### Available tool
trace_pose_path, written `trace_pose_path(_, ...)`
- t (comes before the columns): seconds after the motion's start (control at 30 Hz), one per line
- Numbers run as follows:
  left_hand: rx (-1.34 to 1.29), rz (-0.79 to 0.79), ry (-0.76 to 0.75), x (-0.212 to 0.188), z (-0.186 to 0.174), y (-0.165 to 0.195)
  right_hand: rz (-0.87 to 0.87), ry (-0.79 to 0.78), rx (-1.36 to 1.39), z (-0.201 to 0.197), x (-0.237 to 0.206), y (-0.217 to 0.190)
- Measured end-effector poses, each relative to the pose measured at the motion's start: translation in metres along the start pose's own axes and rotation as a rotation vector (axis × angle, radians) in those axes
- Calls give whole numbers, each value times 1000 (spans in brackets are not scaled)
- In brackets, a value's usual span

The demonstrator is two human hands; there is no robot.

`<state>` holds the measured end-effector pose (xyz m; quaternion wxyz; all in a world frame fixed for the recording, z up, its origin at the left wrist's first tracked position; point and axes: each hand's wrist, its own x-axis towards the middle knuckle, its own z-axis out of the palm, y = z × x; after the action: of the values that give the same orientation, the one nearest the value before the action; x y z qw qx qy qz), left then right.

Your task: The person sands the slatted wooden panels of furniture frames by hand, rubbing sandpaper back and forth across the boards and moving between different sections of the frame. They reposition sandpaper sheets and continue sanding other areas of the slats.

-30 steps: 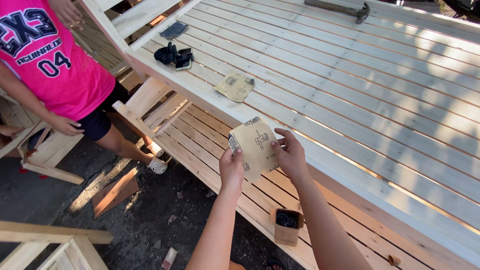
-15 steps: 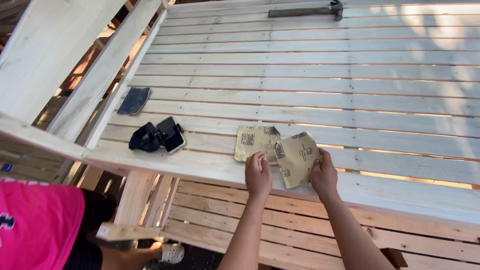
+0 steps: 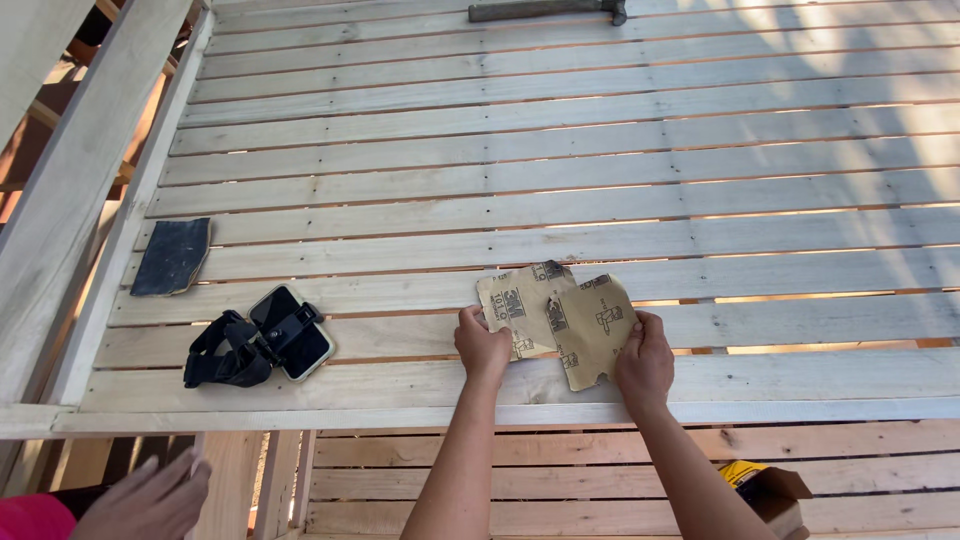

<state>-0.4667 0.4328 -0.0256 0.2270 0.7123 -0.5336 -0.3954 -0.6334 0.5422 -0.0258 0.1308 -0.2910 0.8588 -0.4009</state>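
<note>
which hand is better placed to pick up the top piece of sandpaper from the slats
Right. The right hand already grips the edge of the upper sandpaper piece, while the left hand rests on the lower sandpaper piece beneath it, likely pinning it.

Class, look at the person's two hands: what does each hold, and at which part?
Left hand grips one sandpaper sheet at its left edge; right hand grips the overlapping sheet at its right edge.

Outdoor woodworking site: raw slatted frame (image 3: 560,140), hammer (image 3: 545,10), sandpaper (image 3: 565,320).
</note>
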Motion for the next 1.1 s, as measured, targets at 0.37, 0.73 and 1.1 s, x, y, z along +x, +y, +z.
trace_pose_path(0.37, 189, -5, -3, -24, 5, 40, 76, -74, -67, -3, -6, -4)
trace_pose_path(0.73, -763, -103, 361, 66, -50, 55, 62, -110, -9, 1, -6, 2)
trace_pose_path(1.1, 25, 372, 759, 27, -1, 16, -44, -168, 59, 13, -11, 20)
